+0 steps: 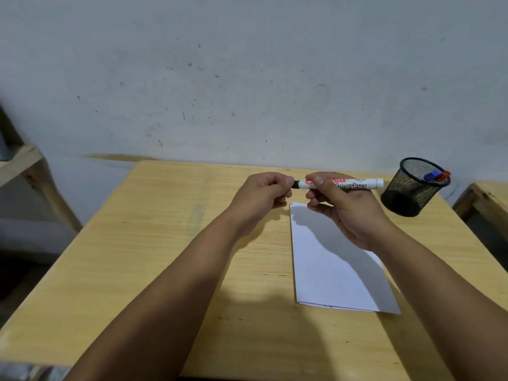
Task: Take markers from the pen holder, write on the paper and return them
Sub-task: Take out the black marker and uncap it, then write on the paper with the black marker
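So both hands are up over the far end of the paper (338, 262), working on one white marker (343, 184). The right hand (346, 207) is wrapped around the barrel, thumb on top near the cap end, holding it level so it can't twist. The left hand (261, 196) is curled into a loose fist with its fingertips pinched on the black cap (295, 184) at the marker's left end. My read is that's a pull-apart grip: one hand anchors the body, the other tugs or seats the cap. I can't tell which, since the cap sits right at the barrel's end. The paper looks blank, so I'd guess uncapping before writing.

The paper lies flat on the table (165, 257), long side running away from the person, right below the hands, so the marker only has to drop down to write. Off the paper's far right corner stands the black mesh pen holder (415, 188), near the table's back edge, with a blue marker (430, 176) and a red marker (444, 176) leaning inside against its right rim.

The table is pale yellow wood grain, a bit scuffed. Behind it is a grey-white wall (247, 78) with small marks and specks. There's a wooden frame (24, 166) well left of the paper and another wood piece (489, 199) to the right past the holder.
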